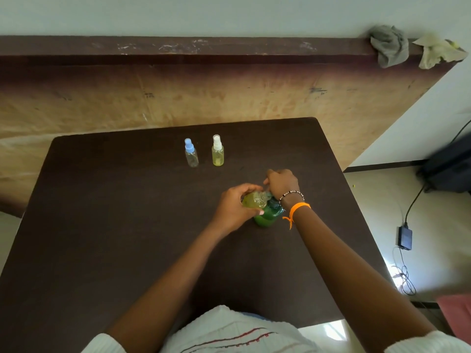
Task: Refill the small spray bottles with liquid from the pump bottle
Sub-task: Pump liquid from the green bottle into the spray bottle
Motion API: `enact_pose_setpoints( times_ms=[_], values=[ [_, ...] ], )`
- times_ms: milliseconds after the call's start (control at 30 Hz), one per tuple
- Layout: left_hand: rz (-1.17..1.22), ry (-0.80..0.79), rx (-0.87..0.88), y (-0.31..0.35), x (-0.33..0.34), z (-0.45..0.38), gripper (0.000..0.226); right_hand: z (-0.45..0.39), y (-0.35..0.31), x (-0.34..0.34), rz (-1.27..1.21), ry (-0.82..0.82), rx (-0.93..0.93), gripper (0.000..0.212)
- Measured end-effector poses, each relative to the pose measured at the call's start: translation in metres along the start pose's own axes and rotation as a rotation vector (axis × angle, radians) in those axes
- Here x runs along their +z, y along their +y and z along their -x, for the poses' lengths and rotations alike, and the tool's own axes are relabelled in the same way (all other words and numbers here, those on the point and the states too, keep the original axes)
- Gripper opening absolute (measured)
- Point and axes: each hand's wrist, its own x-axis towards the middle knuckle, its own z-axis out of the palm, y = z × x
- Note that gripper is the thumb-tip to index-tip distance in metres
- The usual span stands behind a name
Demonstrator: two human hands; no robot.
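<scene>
A green pump bottle (269, 217) stands on the dark table (127, 225), right of centre. My right hand (281, 183) rests closed on its pump head, which is hidden under the hand. My left hand (235, 207) holds a small uncapped bottle (253, 200) with yellow-green liquid, tilted with its open neck against the pump's spout. Farther back stand two capped spray bottles: a clear one with a blue cap (191, 153) that looks empty, and one with a white cap (218, 151) that holds yellowish liquid.
A wooden board (178, 98) leans behind the table, with two crumpled cloths (388, 47) on its top edge at the right. On the floor to the right lie a dark bag (448, 169) and a power adapter with cables (404, 238).
</scene>
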Motion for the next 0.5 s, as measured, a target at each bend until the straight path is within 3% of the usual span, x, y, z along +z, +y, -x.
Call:
enact_pose_setpoints(
  times_ms=[167, 400, 500],
  values=[
    [-0.039, 0.021, -0.016, -0.0010, -0.0010, -0.0012, 0.049, 0.0008, 0.0001, 0.0035, 0.010, 0.050, -0.027, 0.036],
    [0.009, 0.007, -0.038, -0.0026, 0.0003, 0.0032, 0.049, -0.0035, 0.0020, 0.0027, 0.022, -0.085, 0.003, 0.034],
    [0.015, 0.005, -0.034, -0.0025, 0.0014, 0.0036, 0.049, -0.0037, 0.0031, 0.0019, -0.039, -0.056, 0.000, 0.032]
  ],
)
